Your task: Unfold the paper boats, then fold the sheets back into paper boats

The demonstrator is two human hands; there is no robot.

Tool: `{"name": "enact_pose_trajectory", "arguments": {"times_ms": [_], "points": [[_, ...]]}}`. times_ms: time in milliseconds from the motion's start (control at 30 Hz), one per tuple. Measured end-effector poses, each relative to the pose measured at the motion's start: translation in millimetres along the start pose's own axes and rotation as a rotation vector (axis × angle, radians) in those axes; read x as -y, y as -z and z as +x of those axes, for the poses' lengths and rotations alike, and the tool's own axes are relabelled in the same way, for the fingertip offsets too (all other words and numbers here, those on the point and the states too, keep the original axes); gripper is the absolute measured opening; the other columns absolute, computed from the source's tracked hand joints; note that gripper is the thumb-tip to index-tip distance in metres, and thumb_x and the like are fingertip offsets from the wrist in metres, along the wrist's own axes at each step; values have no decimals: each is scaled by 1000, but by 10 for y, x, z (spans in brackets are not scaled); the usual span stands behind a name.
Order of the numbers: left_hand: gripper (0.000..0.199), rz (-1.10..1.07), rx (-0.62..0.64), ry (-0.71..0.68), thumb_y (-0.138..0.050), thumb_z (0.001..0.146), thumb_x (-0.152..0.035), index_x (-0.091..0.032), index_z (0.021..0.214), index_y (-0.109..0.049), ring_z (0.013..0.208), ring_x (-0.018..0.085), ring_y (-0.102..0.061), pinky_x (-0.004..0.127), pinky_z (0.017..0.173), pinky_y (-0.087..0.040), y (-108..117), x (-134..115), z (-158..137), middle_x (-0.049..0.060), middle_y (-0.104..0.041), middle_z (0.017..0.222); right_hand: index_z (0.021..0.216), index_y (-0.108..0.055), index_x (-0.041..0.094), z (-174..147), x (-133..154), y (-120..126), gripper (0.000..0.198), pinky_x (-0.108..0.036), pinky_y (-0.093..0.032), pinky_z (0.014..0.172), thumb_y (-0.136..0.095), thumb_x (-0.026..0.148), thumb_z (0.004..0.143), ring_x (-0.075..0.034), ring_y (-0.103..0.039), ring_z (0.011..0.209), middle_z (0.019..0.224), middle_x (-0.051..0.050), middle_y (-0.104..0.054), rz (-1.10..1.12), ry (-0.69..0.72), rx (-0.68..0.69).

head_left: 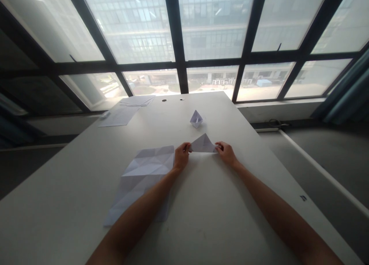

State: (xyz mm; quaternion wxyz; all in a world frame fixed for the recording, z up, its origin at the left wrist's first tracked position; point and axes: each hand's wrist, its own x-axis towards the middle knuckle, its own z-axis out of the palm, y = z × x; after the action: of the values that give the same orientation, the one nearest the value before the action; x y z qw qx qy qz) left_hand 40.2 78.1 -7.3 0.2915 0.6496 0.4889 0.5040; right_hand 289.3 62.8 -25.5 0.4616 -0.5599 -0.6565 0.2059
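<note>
Between my two hands is a folded paper boat, white, with a peaked triangle in its middle. My left hand pinches its left end, and my right hand pinches the right end. Just beyond it on the table stands a smaller folded paper piece with a pointed top. A creased, unfolded sheet of paper lies flat to the left, partly covered by my left forearm.
The white table reaches toward the windows. Flat paper sheets lie at its far left. Two round holes show near the far edge. A small dark mark sits near the right edge.
</note>
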Motion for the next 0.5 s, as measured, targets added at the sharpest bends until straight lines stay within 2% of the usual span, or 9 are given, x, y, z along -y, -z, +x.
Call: {"name": "enact_pose_trajectory", "arguments": {"times_ms": [67, 133, 267, 367, 500], "points": [[33, 8, 5, -20, -51, 91, -45, -18, 88, -68, 56, 13, -54, 24, 54, -41, 3, -11, -6, 0, -63, 65, 82, -69, 18, 31, -22, 1, 15, -32, -48, 76, -58, 28, 80, -20, -61, 76, 86, -8, -69, -10, -5, -3], [33, 3, -5, -19, -51, 92, -46, -18, 88, -68, 56, 13, -53, 24, 53, -40, 6, -14, -7, 0, -62, 64, 76, -66, 18, 39, -20, 8, 17, -31, -47, 72, -56, 31, 81, -19, -59, 72, 82, -7, -68, 22, -2, 8], [33, -35, -36, 5, -51, 91, -46, -18, 88, -67, 54, 13, -52, 23, 51, -40, 9, -11, 4, 0, -62, 63, 83, -63, 19, 6, 30, 48, 18, -27, -43, 60, -58, 36, 82, -16, -55, 64, 71, -1, -64, 234, -29, 26], [32, -86, -41, 20, -52, 91, -45, -17, 87, -67, 53, 12, -52, 23, 51, -41, 13, -24, 14, 0, -62, 62, 95, -59, 20, -20, 68, 80, 26, -24, -37, 52, -66, 39, 78, -13, -50, 55, 65, 3, -61, 437, -102, -31], [32, -138, -61, 32, -54, 90, -45, -17, 86, -67, 52, 12, -51, 22, 50, -41, 28, -50, 21, 0, -61, 60, 87, -61, 20, -25, 101, 75, 26, -25, -43, 54, -70, 41, 76, -13, -54, 59, 71, 0, -64, 523, -106, -101]]}}
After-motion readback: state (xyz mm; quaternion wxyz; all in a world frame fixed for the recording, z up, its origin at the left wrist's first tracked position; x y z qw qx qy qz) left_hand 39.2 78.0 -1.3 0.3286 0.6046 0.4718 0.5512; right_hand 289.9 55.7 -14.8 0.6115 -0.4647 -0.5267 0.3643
